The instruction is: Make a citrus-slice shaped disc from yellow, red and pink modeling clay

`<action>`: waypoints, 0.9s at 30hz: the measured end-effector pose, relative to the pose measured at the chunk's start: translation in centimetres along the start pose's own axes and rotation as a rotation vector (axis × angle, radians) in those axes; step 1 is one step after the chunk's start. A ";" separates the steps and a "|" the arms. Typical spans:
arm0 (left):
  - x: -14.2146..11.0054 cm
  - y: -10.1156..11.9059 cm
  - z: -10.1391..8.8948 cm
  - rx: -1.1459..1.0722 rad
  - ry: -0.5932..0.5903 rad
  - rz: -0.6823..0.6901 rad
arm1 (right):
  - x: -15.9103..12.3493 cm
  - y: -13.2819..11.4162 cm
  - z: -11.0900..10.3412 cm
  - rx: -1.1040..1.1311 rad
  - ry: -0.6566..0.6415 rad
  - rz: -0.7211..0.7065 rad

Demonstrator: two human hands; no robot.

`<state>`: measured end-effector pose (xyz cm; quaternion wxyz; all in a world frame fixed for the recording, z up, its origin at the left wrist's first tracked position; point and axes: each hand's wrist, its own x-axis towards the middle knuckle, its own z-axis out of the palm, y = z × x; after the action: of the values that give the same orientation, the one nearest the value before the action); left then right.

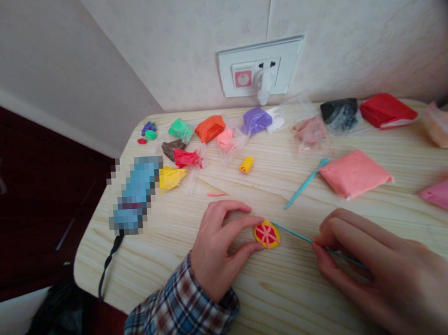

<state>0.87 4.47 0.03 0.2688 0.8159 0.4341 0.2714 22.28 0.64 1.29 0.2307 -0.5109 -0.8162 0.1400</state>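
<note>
A small round clay piece (266, 235) lies on the wooden table, with a yellow rim, a red middle and pink strips crossing over it. The thumb and index finger of my left hand (223, 243) pinch it from its left side. My right hand (370, 259) is closed on a thin teal clay tool (294, 233), whose tip reaches the upper right edge of the clay piece. Beyond my hands rests a second teal tool (306, 183), next to a pink clay packet (355, 173). A thin pink clay strip (215, 194) lies past my left hand.
Clay packets line the table's back, among them orange (210, 128), purple (257, 120), black (340, 114) and red (387, 110). A small yellow clay piece (246, 164) lies mid-table. At left are a blurred-out blue device (136, 193) with a black cable and small clay fruits (149, 129).
</note>
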 end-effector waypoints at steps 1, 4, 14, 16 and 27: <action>0.0 0.0 0.0 0.000 -0.001 -0.002 | 0.0 0.0 0.0 0.004 -0.005 -0.001; 0.0 0.1 -0.1 0.004 -0.007 -0.009 | -0.2 0.0 0.2 -0.006 0.000 0.019; 0.1 0.1 -0.1 0.007 -0.006 -0.004 | -0.1 -0.1 0.2 0.007 0.008 0.042; 0.1 0.1 -0.1 0.005 -0.009 -0.002 | -0.1 -0.1 0.2 0.007 0.002 0.034; 0.1 0.1 -0.1 0.021 -0.025 -0.001 | 0.0 -0.1 0.2 -0.011 -0.025 0.038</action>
<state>0.88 4.51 0.22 0.2657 0.8218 0.4340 0.2563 22.12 0.64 1.21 0.2152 -0.5257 -0.8099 0.1461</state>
